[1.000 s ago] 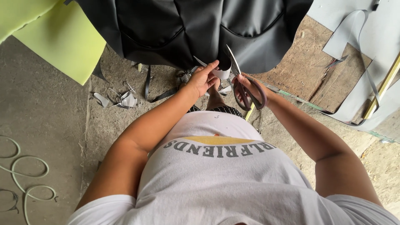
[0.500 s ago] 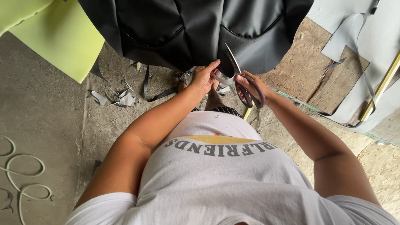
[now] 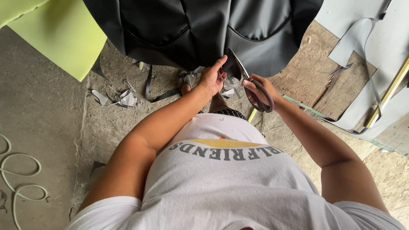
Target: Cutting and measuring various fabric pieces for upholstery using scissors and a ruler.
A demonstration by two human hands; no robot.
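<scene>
My right hand point(image 3: 260, 90) grips the looped handles of large grey scissors point(image 3: 252, 83), whose blades point up against the lower edge of a black leather-like seat cover point(image 3: 204, 30). My left hand point(image 3: 211, 78) pinches that edge of the black cover just left of the blades, together with a thin grey strip. The cover hangs in front of me and fills the top middle of the view. Whether the blades are apart or together is hard to tell.
A yellow-green foam sheet point(image 3: 55, 34) lies at top left. Grey scraps point(image 3: 119, 98) litter the concrete floor. A white cord point(image 3: 21, 179) curls at the left edge. Grey sheet material point(image 3: 375, 47), a wooden board point(image 3: 315, 81) and a yellow rule point(image 3: 390, 91) lie on the right.
Both hands have shifted slightly up and right along the cover's edge with the scissors; the blades now sit closer against the black material.
</scene>
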